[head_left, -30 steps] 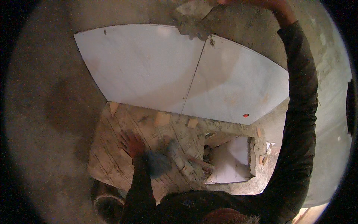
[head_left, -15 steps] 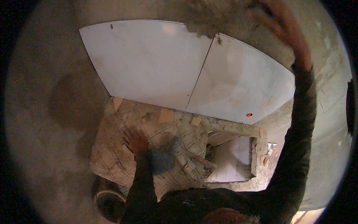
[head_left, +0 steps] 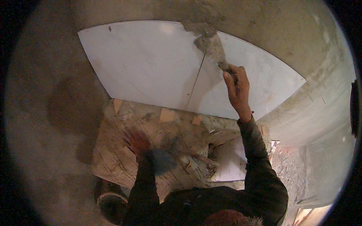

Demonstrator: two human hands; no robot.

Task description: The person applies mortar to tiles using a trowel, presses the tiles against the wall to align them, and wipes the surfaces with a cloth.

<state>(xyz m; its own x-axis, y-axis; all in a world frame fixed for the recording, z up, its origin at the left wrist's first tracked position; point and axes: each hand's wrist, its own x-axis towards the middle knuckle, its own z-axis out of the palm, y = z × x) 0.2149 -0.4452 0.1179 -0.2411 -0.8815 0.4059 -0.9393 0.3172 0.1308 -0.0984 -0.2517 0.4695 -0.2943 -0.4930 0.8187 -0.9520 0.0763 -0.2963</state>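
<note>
Fingers of my right hand [head_left: 240, 92] wrap a trowel [head_left: 215, 48], blade at the upper seam between two white tiles [head_left: 139, 64]; my left hand [head_left: 140, 144] spreads, apparently empty, over a scored slab [head_left: 113, 154]. From the head view, I judge both tiles placed, mortar [head_left: 201, 28] covering only part of their top edges; no writing is legible.

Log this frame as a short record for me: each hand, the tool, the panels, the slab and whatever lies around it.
Left hand: fingers spread, seemingly resting on the slab
Right hand: gripping the trowel by its handle
Trowel: blade over the seam's upper end
Panels: two, white, side by side
Mortar: at the panels' upper edge
Slab: scored surface
Chips: tan, along the panels' lower edge
Bucket: lower left
</note>
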